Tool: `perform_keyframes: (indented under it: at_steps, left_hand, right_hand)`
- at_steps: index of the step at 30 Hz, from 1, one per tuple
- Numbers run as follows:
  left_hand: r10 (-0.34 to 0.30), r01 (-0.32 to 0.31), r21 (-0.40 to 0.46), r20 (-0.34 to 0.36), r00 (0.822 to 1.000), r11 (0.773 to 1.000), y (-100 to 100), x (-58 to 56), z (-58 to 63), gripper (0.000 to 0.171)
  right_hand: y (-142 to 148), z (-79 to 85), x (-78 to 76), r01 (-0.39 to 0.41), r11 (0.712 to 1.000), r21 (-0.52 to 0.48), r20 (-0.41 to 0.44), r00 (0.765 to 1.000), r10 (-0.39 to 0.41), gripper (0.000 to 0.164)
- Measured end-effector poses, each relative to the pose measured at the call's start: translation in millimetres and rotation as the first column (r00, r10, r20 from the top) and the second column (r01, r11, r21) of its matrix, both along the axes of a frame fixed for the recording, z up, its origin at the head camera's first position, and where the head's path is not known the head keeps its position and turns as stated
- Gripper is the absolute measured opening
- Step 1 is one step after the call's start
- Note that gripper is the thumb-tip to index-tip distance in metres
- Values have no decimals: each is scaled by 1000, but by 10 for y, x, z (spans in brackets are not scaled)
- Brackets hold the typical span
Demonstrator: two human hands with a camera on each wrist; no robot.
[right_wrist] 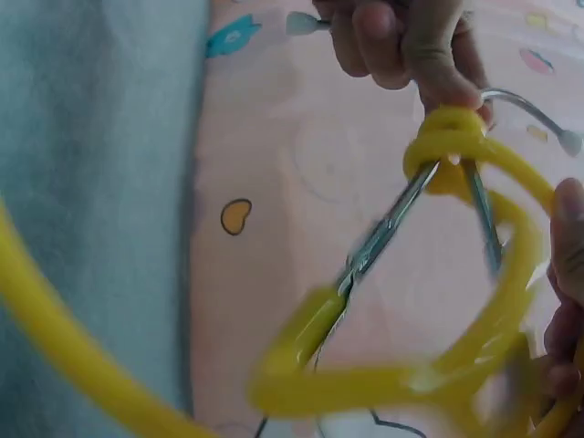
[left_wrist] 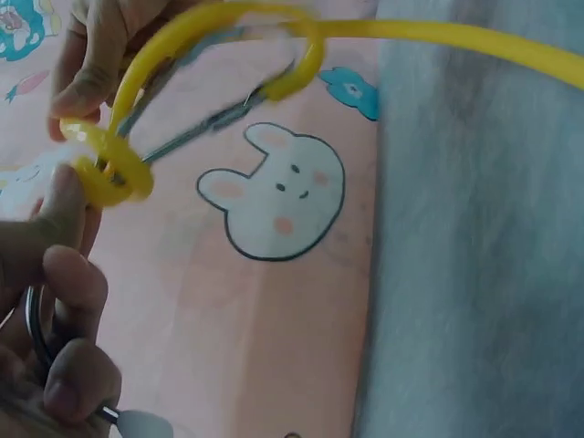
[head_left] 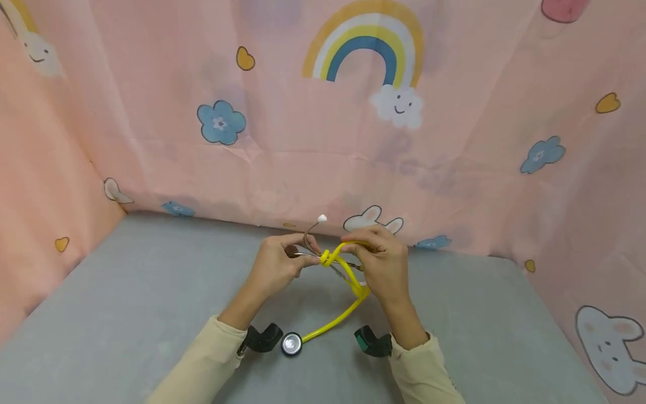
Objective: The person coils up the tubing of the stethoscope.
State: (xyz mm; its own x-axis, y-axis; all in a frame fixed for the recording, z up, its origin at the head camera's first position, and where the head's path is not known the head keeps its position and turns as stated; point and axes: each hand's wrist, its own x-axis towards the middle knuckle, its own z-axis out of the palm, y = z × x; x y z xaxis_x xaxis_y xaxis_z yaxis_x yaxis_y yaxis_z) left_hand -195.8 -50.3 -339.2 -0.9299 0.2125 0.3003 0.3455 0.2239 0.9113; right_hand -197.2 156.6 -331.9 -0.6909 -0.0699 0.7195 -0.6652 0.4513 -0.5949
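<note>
A stethoscope with yellow tubing (head_left: 335, 321) is held up above the table between both hands. Its tubing is wound in a tight coil (right_wrist: 447, 146) around the two metal ear tubes (right_wrist: 388, 235). My left hand (head_left: 275, 265) pinches the ear tubes right beside this coil. On the other side my right hand (head_left: 387, 264) grips a length of the yellow tubing between thumb and fingers. One white ear tip (head_left: 322, 218) sticks up past the left fingers; another ear tip (left_wrist: 144, 425) shows in the left wrist view. Below, the round chest piece (head_left: 291, 344) hangs at the tubing's end, between the forearms.
A grey tabletop (head_left: 126, 314) lies under the hands. Behind it and at the sides hangs a pink cloth (head_left: 282, 168) printed with rabbits, flowers and a rainbow. Black wrist-worn devices (head_left: 264, 338) jut inward from both sleeves.
</note>
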Motion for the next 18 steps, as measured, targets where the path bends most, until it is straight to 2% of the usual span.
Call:
perform_keyframes:
  at_steps: [3, 5, 7, 9, 12, 14, 18]
  left_hand:
    - [-126, 123, 56, 46, 991, 991, -58, -48, 51, 13]
    - [-210, 198, 134, 78, 975, 971, -110, -76, 68, 11]
    - [-258, 238, 202, 80, 963, 950, -150, -97, 69, 11]
    - [-278, 250, 259, 74, 958, 933, -162, -111, 51, 12]
    - [-273, 235, 335, 69, 960, 912, -127, -103, 22, 19]
    - [-246, 206, 353, 72, 966, 913, -94, -86, 5, 20]
    - [-123, 106, 221, 65, 990, 969, -48, -53, 2, 17]
  right_hand:
    - [70, 41, 5, -35, 998, 45, -17, 999, 36, 12]
    - [117, 53, 10, -97, 993, 61, 4, 995, 97, 13]
    - [139, 63, 18, -144, 987, 73, 42, 989, 141, 14]
    - [132, 76, 33, -169, 984, 57, 88, 983, 164, 14]
    - [82, 98, 62, -122, 992, -16, 164, 979, 123, 13]
    - [42, 110, 87, -69, 995, -77, 223, 971, 84, 14]
    - [-15, 96, 97, 78, 991, -107, 308, 950, -41, 16]
